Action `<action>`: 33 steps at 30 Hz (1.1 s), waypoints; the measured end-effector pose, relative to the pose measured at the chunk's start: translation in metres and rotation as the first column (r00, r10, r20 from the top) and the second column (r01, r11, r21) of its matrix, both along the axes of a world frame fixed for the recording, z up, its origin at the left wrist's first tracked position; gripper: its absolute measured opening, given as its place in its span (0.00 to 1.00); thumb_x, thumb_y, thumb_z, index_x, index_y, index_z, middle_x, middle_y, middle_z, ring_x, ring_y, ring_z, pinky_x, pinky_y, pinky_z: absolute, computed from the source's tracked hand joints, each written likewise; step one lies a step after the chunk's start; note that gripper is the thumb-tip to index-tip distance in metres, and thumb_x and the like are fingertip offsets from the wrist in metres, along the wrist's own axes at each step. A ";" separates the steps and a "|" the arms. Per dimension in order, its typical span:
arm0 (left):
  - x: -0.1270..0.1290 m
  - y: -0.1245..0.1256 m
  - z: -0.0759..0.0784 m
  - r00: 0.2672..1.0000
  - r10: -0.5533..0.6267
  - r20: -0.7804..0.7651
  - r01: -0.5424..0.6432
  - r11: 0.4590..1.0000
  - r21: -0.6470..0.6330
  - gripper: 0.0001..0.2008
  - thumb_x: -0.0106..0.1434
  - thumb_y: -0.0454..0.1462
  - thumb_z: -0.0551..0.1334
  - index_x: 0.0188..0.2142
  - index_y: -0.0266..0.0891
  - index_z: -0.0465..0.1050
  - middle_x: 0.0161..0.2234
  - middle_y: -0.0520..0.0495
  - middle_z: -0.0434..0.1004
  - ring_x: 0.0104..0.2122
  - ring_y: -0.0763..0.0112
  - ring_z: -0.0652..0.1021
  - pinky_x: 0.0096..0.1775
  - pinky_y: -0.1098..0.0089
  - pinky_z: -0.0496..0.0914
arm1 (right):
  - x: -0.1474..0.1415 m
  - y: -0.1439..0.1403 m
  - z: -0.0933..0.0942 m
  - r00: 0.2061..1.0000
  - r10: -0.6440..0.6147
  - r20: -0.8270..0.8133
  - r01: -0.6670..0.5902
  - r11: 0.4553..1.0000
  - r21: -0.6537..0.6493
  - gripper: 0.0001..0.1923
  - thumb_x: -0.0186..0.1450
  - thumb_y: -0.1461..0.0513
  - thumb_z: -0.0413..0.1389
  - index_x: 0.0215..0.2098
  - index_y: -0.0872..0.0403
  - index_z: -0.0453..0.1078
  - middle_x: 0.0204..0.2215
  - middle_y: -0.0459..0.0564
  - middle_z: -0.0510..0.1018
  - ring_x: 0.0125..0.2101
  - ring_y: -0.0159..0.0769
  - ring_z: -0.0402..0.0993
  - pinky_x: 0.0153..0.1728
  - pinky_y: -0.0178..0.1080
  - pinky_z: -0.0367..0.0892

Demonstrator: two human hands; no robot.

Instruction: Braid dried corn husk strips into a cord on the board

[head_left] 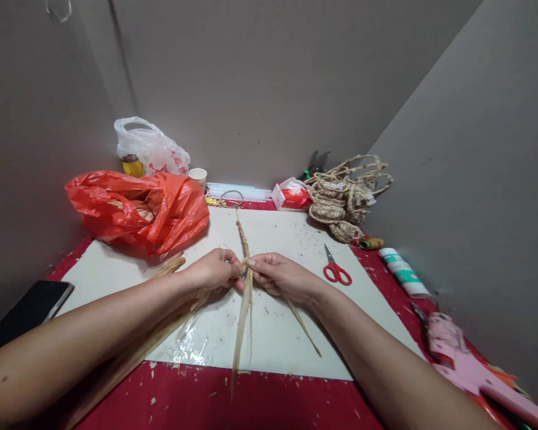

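My left hand (213,272) and my right hand (278,276) meet over a white mat (287,239), both pinching dried straw strips (243,310) at one spot. A twisted, braided length of the straw (242,236) runs away from my fingers toward a small metal ring (231,198) at the mat's far edge. Loose strips hang toward me, and one slants off to the right (305,328). More long strips (161,334) lie under my left forearm.
A red plastic bag (138,206) holding straw lies at the back left, a white bag (150,146) and paper cup (198,175) behind it. Red scissors (336,272), coiled braided rope (343,197), a tissue pack (291,196), a glue tube (403,273), a pink glue gun (466,364) and a phone (27,310) surround the mat.
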State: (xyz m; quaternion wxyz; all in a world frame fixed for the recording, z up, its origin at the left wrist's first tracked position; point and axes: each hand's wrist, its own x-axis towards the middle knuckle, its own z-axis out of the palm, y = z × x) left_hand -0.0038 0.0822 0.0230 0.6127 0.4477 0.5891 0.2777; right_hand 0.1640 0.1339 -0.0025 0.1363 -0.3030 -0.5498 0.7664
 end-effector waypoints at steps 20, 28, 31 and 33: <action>0.002 -0.006 -0.010 0.997 0.027 -0.077 0.000 0.941 0.338 0.14 0.58 0.41 0.57 0.24 0.33 0.72 0.17 0.52 0.64 0.17 0.79 0.61 0.23 0.74 0.54 | -0.005 -0.003 -0.002 0.996 -0.072 0.062 0.065 0.993 0.097 0.21 0.60 0.51 0.57 0.19 0.55 0.58 0.12 0.35 0.54 0.11 0.19 0.41 0.11 0.30 0.35; -0.007 -0.010 0.003 0.993 -0.084 -0.087 0.109 0.934 0.339 0.14 0.60 0.38 0.53 0.26 0.33 0.73 0.20 0.50 0.69 0.20 0.77 0.65 0.24 0.75 0.59 | -0.004 -0.003 0.000 0.997 -0.066 0.045 0.063 0.994 0.085 0.21 0.59 0.50 0.57 0.18 0.55 0.58 0.11 0.35 0.54 0.11 0.19 0.41 0.12 0.30 0.35; -0.009 -0.014 0.005 0.972 -0.225 -0.068 0.231 0.867 0.442 0.13 0.60 0.37 0.57 0.40 0.33 0.76 0.34 0.46 0.78 0.34 0.70 0.74 0.39 0.73 0.66 | -0.004 -0.003 0.001 0.998 -0.063 0.023 0.062 0.996 0.058 0.22 0.58 0.50 0.58 0.18 0.55 0.57 0.12 0.35 0.54 0.12 0.19 0.42 0.12 0.29 0.35; -0.009 -0.016 0.003 0.961 -0.264 -0.082 0.270 0.827 0.493 0.15 0.61 0.37 0.56 0.44 0.35 0.75 0.40 0.44 0.79 0.41 0.67 0.75 0.46 0.70 0.65 | -0.003 -0.002 0.001 0.998 -0.057 0.020 0.056 0.997 0.052 0.22 0.58 0.50 0.58 0.18 0.55 0.57 0.12 0.35 0.54 0.12 0.19 0.42 0.12 0.29 0.35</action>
